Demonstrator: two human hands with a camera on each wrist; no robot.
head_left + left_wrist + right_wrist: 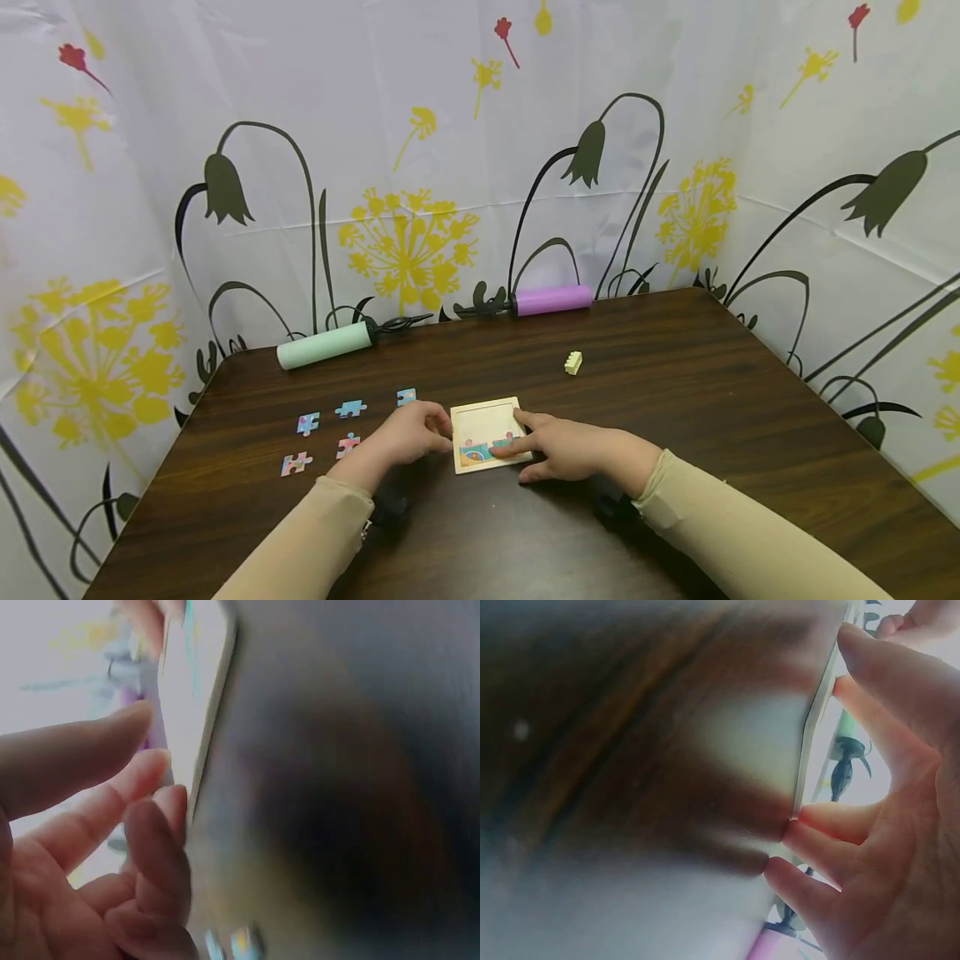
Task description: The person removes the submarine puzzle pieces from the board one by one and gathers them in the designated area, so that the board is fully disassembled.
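A square wooden puzzle tray (486, 412) lies on the table between the hands. Jigsaw pieces (474, 454) with teal and orange printing line its near side; the rest of its visible floor is bare wood. The right hand (566, 450) spreads over the tray's right side, its index finger touching the pieces and other fingers at the rim. Beside the left rim is the left hand (408, 433), fingers loosely bent and holding nothing visible. In the left wrist view, its fingertips (174, 802) are at the tray's edge; contact is unclear.
Several loose jigsaw pieces lie left of the tray, including a blue one (350, 408) and a pink one (296, 464). A small cream block (573, 362) sits behind the right hand. Mint (326, 346) and purple (553, 300) cylinders with black ends lie along the back edge by the curtain.
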